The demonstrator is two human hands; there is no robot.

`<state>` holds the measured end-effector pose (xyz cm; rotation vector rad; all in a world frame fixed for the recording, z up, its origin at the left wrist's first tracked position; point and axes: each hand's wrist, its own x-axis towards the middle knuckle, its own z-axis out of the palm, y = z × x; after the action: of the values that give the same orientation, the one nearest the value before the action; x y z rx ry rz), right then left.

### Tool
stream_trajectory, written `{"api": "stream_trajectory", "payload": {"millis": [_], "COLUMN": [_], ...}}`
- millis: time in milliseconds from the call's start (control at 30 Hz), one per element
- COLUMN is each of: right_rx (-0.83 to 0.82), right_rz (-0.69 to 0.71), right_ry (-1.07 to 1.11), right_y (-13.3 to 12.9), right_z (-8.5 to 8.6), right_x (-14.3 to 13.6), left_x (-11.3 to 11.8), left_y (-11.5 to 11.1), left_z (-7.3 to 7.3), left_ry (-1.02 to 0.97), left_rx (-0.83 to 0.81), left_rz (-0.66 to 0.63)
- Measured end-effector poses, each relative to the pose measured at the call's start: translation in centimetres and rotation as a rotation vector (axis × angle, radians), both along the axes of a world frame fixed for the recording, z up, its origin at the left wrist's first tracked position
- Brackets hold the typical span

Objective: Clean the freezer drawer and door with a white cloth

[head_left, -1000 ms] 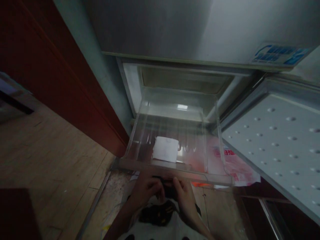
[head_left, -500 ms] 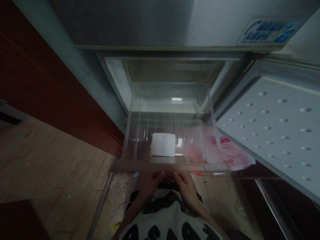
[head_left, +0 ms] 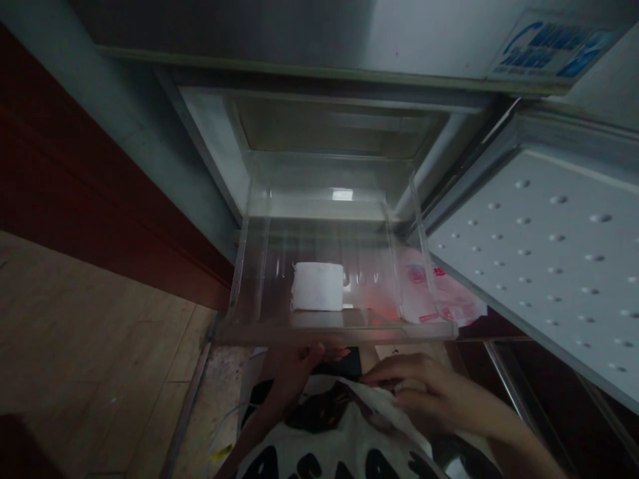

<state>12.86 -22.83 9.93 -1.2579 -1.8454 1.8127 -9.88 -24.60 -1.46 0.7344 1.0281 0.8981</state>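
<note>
Left hand (head_left: 294,369) is just below the front edge of the clear plastic freezer drawer (head_left: 254,329), its fingers loosely bent; whether they touch the drawer front, or have hold of anything, cannot be told. Right hand (head_left: 424,386) has moved outward from the space beside the left one and is now over the printed shirt (head_left: 324,452), fingers bent inward at its raised hem. It may be pinching the cloth, but the fingertips are too dim to be sure. With this shift the hands are well apart, and neither is on the white rectangular piece (head_left: 317,286) in the drawer.

At far left a red-brown panel (head_left: 100,199) slants down towards the drawer's front left corner. The drawer is pulled out of the freezer compartment, and the white piece lies flat on its floor, close to the front edge and left of the middle, its left side ragged. Further right, a pink-and-white plastic bag (head_left: 456,299) shows partly through the drawer's right side and partly past its front right corner, lying lower down. At far right the freezer door (head_left: 539,253) stands open, its dimpled inner face towards the drawer.
</note>
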Motion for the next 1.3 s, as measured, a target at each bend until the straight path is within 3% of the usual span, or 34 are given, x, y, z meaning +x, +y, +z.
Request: {"api": "stream_trajectory", "payload": {"millis": [100,200,300,400,500,600,867,1100,1300], "right_rx": [0.066,0.238,0.413,0.683,0.872,1.024,1.031,1.123,1.219], "right_rz": [-0.006,0.075,0.218,0.524,0.752,0.849,0.926,0.894,0.815], "right_ry": [0.049,0.020,-0.141,-0.326,-0.470,-0.533,-0.612,-0.693,-0.732], "right_y": [2.3,5.8,9.6,12.2,13.2,13.5,14.0,14.7,14.6], "right_z": [4.2,5.6,3.7,-0.2,-3.9,-6.0,-6.2,-7.0,-7.2], "right_x": [0.2,-2.1,-5.7,-9.2,-11.7,-12.9,-13.0,-12.5,-11.3], "left_x": [0.0,0.0,0.1,0.2,0.3,0.2,0.0,0.0,0.1], "left_y": [0.1,0.1,0.2,0.2,0.3,0.5,0.7,0.5,0.6], "left_z": [-0.1,-0.1,0.0,0.3,0.9,1.2,1.1,0.7,1.0], "left_ry": [0.011,0.029,0.032,0.007,-0.023,-0.057,-0.042,-0.052,-0.065], "left_rx": [0.012,0.005,0.006,0.023,0.059,0.063,0.087,0.062,0.070], "left_rz": [-0.009,-0.005,0.011,0.028,0.046,0.060,0.010,-0.017,0.041]}}
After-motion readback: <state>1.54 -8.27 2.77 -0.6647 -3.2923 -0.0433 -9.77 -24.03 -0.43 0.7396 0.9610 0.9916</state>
